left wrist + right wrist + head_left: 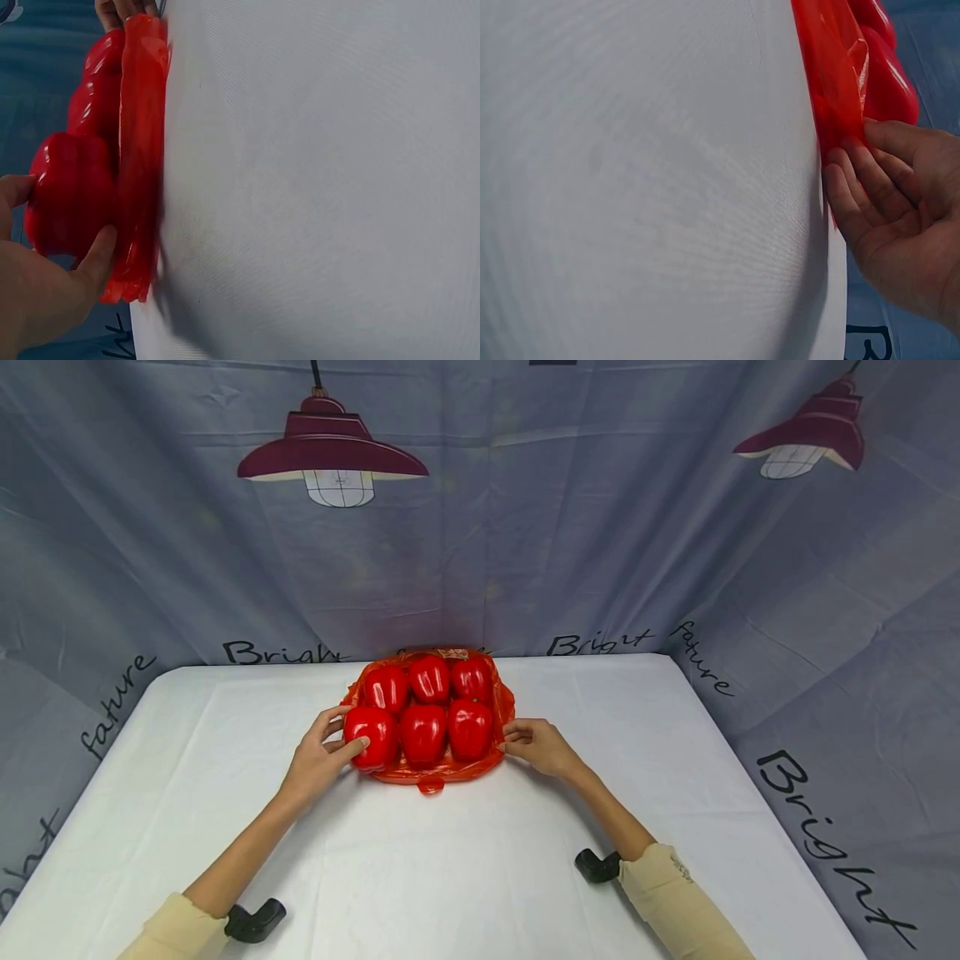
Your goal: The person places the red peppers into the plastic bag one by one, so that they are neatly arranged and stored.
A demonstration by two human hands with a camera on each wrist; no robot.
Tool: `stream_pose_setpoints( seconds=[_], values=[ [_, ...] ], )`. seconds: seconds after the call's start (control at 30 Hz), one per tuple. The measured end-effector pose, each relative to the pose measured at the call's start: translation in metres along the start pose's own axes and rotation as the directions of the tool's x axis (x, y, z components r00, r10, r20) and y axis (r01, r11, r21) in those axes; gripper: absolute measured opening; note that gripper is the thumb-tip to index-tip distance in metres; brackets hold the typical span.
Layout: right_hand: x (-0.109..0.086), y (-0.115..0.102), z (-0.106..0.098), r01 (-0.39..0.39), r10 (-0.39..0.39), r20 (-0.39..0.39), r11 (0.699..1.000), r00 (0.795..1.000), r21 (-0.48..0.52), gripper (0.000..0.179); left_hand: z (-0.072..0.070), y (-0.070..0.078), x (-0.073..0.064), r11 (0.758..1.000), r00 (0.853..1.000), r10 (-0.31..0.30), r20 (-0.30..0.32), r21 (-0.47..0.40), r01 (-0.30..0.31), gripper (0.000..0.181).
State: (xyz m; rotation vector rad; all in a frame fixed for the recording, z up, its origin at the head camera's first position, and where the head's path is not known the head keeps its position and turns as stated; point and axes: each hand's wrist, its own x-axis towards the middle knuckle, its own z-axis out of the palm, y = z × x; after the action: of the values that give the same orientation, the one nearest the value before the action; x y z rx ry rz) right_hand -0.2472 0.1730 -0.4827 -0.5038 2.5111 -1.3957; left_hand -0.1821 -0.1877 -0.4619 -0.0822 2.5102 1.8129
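Note:
Several glossy red bell peppers (424, 735) sit in two rows inside an open red plastic bag (457, 772), whose edge is rolled down around them. My left hand (311, 767) grips the front-left bell pepper (371, 737), thumb on its near side and fingers around its far side. In the left wrist view, this pepper (73, 195) stands out beyond its neighbours. At the right side of the bag, my right hand (543, 748) pinches the plastic edge, with the thumb above and the fingers against the outer wall, as the right wrist view shows at the bag (832, 75).
The bag stands near the back edge of a table with a white cloth (450, 877). Behind and beside it hangs a grey-blue curtain (465, 552) printed with lamps and lettering. Black curved pieces (257, 921) sit at both sleeve cuffs.

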Motion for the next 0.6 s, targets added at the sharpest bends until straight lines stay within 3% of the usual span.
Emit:
stream_pose_setpoints(
  seconds=[0.23, 0.6],
  values=[
    [-0.0001, -0.0004, 0.0001, -0.003, 0.003, -0.001, 1.000, 1.000, -0.011, 0.024, 0.0027, -0.0013, 0.0012, 1.000, 1.000, -0.019, 0.009, -0.013, 0.019, 0.064],
    [-0.0001, 0.0015, -0.0010, 0.005, -0.005, 0.000, 1.000, 1.000, 0.000, 0.025, 0.0080, -0.0092, 0.0025, 0.998, 1.000, -0.021, 0.012, 0.060, 0.020, 0.065]
  ],
)
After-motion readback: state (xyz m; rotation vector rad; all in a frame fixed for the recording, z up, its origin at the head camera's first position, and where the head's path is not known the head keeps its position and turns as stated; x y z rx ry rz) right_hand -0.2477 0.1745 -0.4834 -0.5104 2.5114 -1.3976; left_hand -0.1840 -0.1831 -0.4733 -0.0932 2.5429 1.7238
